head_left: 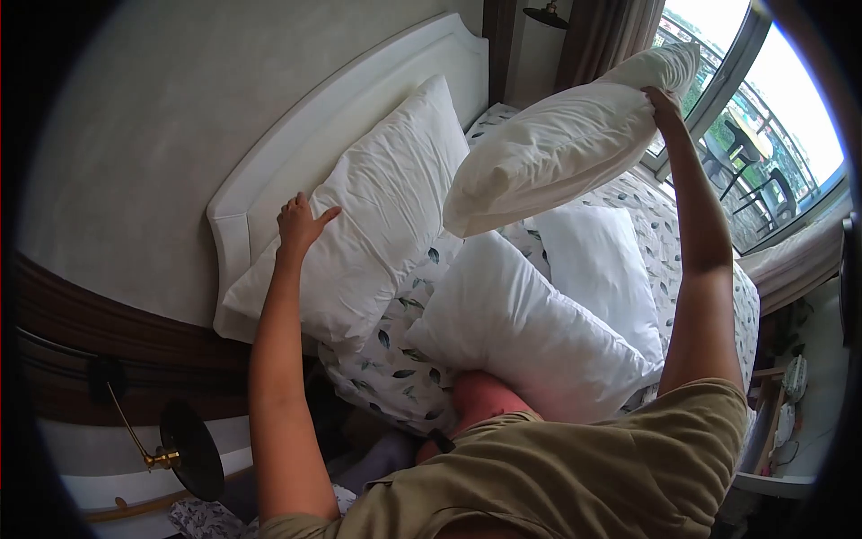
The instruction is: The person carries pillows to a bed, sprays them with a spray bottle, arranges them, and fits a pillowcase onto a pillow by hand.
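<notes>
A large white pillow (386, 198) leans against the white headboard (269, 153). On its upper left edge rests my left hand (303, 225), fingers apart. My right hand (664, 108) grips the far end of another white pillow (557, 148), which is raised and tilted above the bed. Two more white pillows lie on the leaf-patterned sheet (395, 359): one (530, 332) close to my body, the other (602, 260) partly under it.
A black wall lamp (193, 449) is at the lower left. Behind the bed's far side are a brown curtain (611, 40) and a glass door with balcony chairs (772, 193). A wooden shelf (763, 422) stands at the right.
</notes>
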Demonstrator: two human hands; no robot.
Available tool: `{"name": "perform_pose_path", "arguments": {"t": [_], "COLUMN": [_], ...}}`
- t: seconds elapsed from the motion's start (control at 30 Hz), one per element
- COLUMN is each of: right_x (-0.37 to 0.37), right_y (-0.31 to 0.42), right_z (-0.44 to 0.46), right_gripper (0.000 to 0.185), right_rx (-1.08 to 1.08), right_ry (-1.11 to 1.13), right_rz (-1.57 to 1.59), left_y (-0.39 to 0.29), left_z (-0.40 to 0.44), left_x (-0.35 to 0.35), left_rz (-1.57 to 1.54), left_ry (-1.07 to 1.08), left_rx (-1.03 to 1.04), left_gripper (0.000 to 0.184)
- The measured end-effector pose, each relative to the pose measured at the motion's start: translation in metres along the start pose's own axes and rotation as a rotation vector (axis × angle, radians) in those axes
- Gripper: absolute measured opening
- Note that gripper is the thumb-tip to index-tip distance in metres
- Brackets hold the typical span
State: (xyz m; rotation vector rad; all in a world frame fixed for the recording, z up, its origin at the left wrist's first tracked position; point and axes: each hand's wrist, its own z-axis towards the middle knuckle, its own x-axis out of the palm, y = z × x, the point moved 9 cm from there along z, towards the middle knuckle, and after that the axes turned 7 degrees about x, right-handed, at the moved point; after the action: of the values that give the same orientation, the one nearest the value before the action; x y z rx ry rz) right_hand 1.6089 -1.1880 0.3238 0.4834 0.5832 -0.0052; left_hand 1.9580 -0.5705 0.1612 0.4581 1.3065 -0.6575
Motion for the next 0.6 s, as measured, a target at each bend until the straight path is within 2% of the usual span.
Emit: {"name": "perform_pose_path", "arguments": {"t": [0.07, 0.13, 0.17, 0.23, 0.27, 0.33, 0.4, 0.47, 0.53, 0.6], "right_x": [0.042, 0.090, 0.107, 0.141, 0.159, 0.198, 0.224, 0.250, 0.263, 0.279], "right_y": [-0.027, -0.053, -0.063, -0.087, -0.099, -0.120, -0.131, -0.130, -0.138, -0.137], "right_z": [-0.018, -0.013, -0.019, -0.024, -0.025, -0.029, -0.026, -0.015, 0.000, 0.017], "right_gripper": [0.021, 0.024, 0.024, 0.028, 0.029, 0.029, 0.030, 0.029, 0.031, 0.034], "right_rx": [0.914, 0.900, 0.900, 0.911, 0.920, 0.931, 0.946, 0.925, 0.949, 0.889], "right_ry": [-0.193, -0.157, -0.198, -0.192, -0.168, -0.152, -0.142, -0.078, -0.078, -0.076], "right_rz": [0.405, 0.339, 0.401, 0.231, 0.177, 0.239, 0.295, 0.299, 0.246, 0.188], "left_y": [-0.003, -0.017, -0.016, 0.014, 0.017, 0.032, 0.034, 0.057, 0.050, 0.050], "left_z": [0.006, 0.002, 0.004, 0.008, 0.009, -0.003, -0.016, -0.036, -0.065, -0.097], "left_x": [0.036, 0.044, 0.055, 0.085, 0.084, 0.057, 0.038, 0.037, 0.004, -0.011], "left_rz": [0.064, 0.234, 0.238, -0.051, -0.043, -0.229, -0.277, -0.434, -0.565, -0.798], "left_ry": [0.032, -0.201, -0.193, -0.060, -0.065, -0.210, -0.332, -0.318, -0.486, -0.531], "left_rx": [-0.029, 0.016, 0.023, -0.197, -0.199, -0.339, -0.262, -0.332, -0.310, -0.452], "left_gripper": [0.092, 0.074, 0.074, 0.055, 0.055, 0.039, 0.035, 0.029, 0.024, 0.023]}}
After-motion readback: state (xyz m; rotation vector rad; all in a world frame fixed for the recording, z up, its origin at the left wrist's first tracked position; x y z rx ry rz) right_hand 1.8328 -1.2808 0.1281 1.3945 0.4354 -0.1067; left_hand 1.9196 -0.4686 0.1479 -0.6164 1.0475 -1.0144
